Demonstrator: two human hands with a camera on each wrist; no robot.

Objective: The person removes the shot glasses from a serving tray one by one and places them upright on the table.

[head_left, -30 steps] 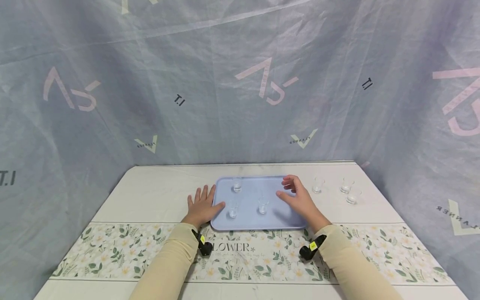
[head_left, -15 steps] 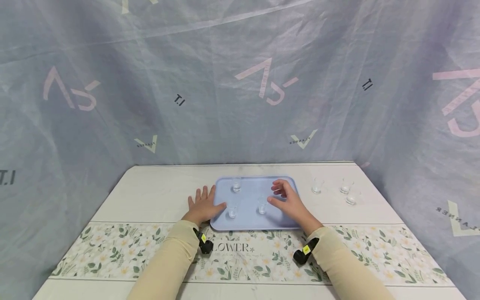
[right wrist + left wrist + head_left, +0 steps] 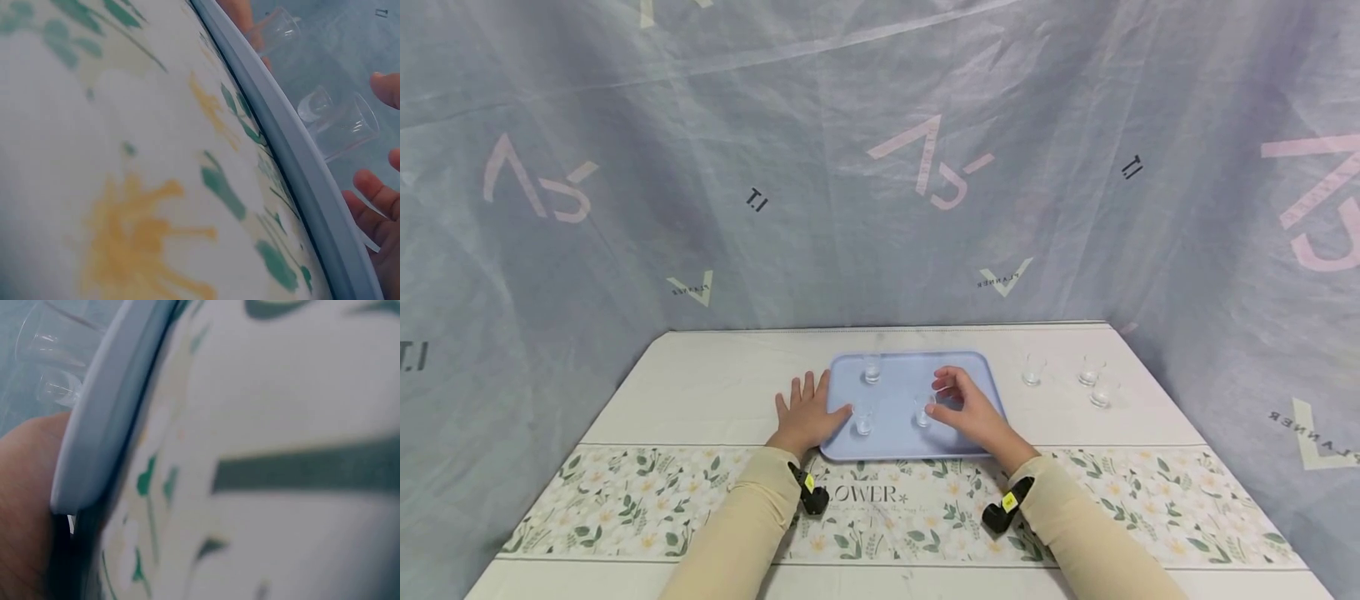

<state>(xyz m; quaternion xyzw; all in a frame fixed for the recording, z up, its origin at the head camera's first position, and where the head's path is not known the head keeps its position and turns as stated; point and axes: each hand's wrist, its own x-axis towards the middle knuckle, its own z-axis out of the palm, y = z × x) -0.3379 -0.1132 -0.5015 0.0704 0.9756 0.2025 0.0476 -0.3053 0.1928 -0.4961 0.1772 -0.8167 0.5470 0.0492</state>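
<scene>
A: Leftmost entry?
B: Left hand (image 3: 805, 414). Grip wide: fingers spread over the tabletop (image 3: 715, 383), thumb across the left rim of the tray (image 3: 898, 375).
A: Tray particulars?
B: One, pale blue, rectangular, rounded corners. Carries three clear glasses, all upright.
A: Itemise.
B: Front glass (image 3: 863, 422), just beside the left thumb tip. Back glass (image 3: 872, 371), near the tray's far side. Third glass (image 3: 922, 411), about mid-tray, just beside the next entry.
A: Namely?
B: Right hand (image 3: 973, 412), above the tray's right half. Grip wide, thumb and fingers curved and set apart; the right wrist view shows a gap between them and the third glass.
A: Beyond the tray?
B: Fourth glass (image 3: 1033, 371), upright on the tabletop. Farther right, a close pair: rear glass (image 3: 1090, 372) and outer glass (image 3: 1102, 392). Whether they touch, cannot tell.
</scene>
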